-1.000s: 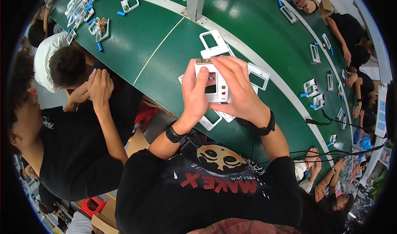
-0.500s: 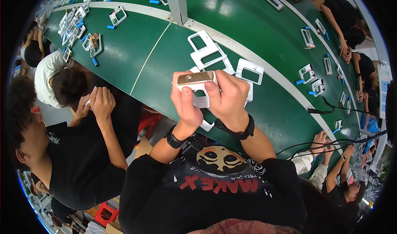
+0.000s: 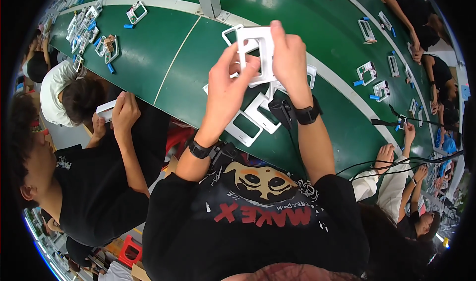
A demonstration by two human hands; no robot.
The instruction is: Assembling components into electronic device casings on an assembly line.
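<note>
A white plastic frame (image 3: 267,58) with a large rectangular opening is held up over the green table, its opening facing me. My right hand (image 3: 291,65) grips its right side, the thumb and fingers closed along that edge. On the other side, my left hand (image 3: 227,85) is closed about the lower left of the frame, with the thumb reaching across the opening. Beneath and around both hands lie several similar loose frames; one white frame (image 3: 245,135) rests near the table's front edge, and others are partly hidden by my hands.
A grey metal post (image 3: 207,0) rises from the pale strip beyond my hands. At the far left is a heap of white frames (image 3: 82,25) with blue pieces. A co-worker's hand (image 3: 126,115) works at my left. Black cables (image 3: 416,159) cross at the right.
Both hands have moved away from my body with the frame and turned it. Its brown strip faced me before; now the rectangular opening does. Nearby loose frames are now differently visible.
</note>
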